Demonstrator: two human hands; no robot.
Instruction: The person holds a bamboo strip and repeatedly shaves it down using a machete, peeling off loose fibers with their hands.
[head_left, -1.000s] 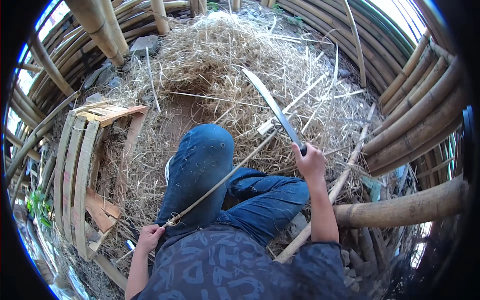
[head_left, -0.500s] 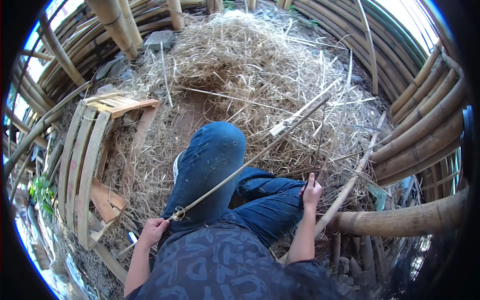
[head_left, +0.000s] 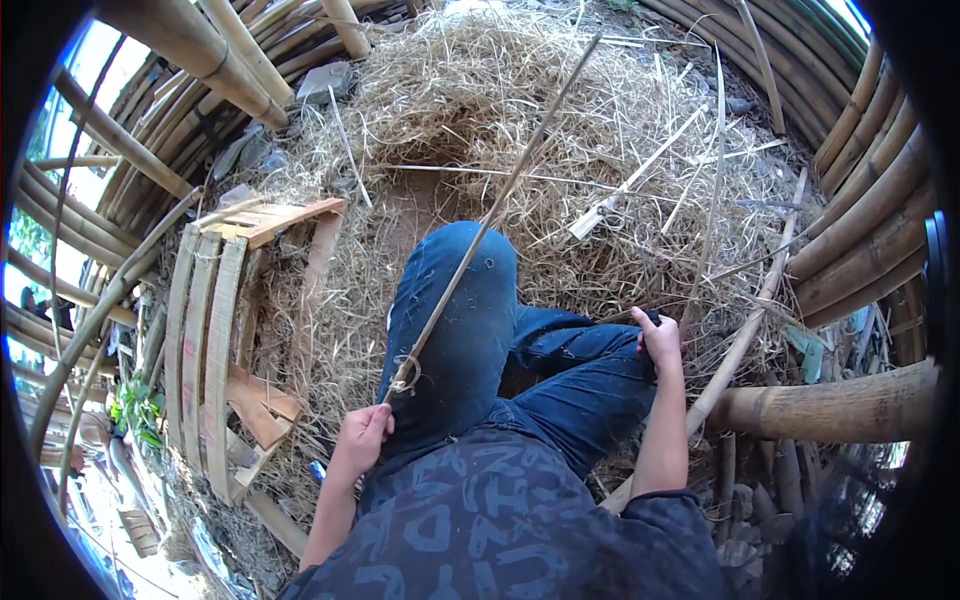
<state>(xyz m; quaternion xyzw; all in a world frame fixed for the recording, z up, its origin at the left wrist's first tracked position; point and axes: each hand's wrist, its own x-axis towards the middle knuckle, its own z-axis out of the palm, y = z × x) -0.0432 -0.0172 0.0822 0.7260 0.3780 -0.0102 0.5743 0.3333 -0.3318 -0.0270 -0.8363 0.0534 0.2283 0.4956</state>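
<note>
Dry straw (head_left: pixel 560 120) heaps beyond both hands, the left hand (head_left: pixel 362 438) clamped on a thin bamboo strip (head_left: pixel 480 235) slanting over the knee, the right hand (head_left: pixel 660 340) closed on something dark, bamboo poles (head_left: pixel 830 405) beside it.

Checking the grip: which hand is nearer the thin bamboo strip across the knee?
Left. The left hand grips the bamboo strip at its near end; the right hand rests apart, beside the right knee.
</note>
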